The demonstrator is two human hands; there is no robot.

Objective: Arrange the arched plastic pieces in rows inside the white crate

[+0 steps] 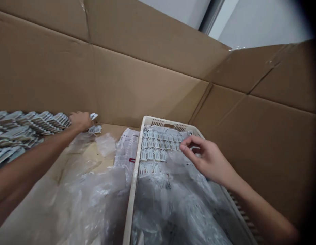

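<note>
My left hand (80, 120) reaches to the far left, beside stacked rows of small flat metal plates (47, 120). Its fingers are curled and partly hidden; a small metal plate (93, 116) sticks out past them and appears gripped. My right hand (205, 157) hovers over a white plastic crate (134, 180), thumb and forefinger pinched close to the end of a row of plates. Anything between those fingertips is too small to make out. Inside the crate, slotted metal plates (149, 153) lie in neat rows, with clear plastic sheeting (188, 204) covering the nearer part.
Tall cardboard walls (153, 88) enclose the back and right. Crumpled clear plastic bags (91, 190) spread left of the crate. Printed paper (127, 144) and a red clip-like item (131, 160) lie against its left side. Another small group of plates (95, 129) sits below my left hand.
</note>
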